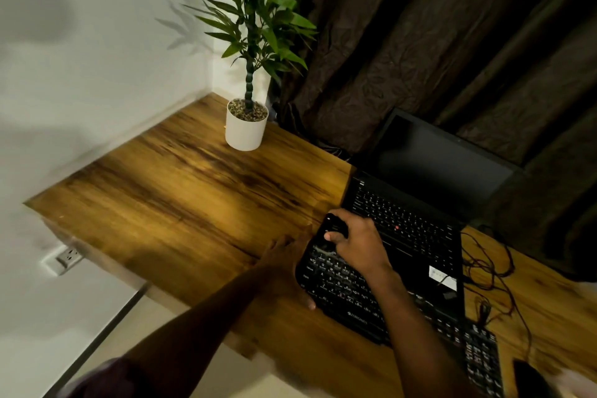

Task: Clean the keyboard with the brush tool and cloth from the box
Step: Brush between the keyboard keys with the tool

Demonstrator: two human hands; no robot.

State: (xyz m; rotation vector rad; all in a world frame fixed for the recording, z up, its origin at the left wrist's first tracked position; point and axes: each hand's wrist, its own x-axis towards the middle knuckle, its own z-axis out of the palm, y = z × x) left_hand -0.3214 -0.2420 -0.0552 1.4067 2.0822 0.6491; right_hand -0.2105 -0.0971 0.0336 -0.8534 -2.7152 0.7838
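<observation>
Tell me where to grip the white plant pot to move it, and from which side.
Grip the white plant pot around its smooth round wall, from the near, open desk side. The leaves overhang the top and the curtain crowds the back.

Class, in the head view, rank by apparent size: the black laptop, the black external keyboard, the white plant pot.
1. Black laptop
2. Black external keyboard, partly covered by an arm
3. White plant pot, farther away, so its true size is unsure
</observation>
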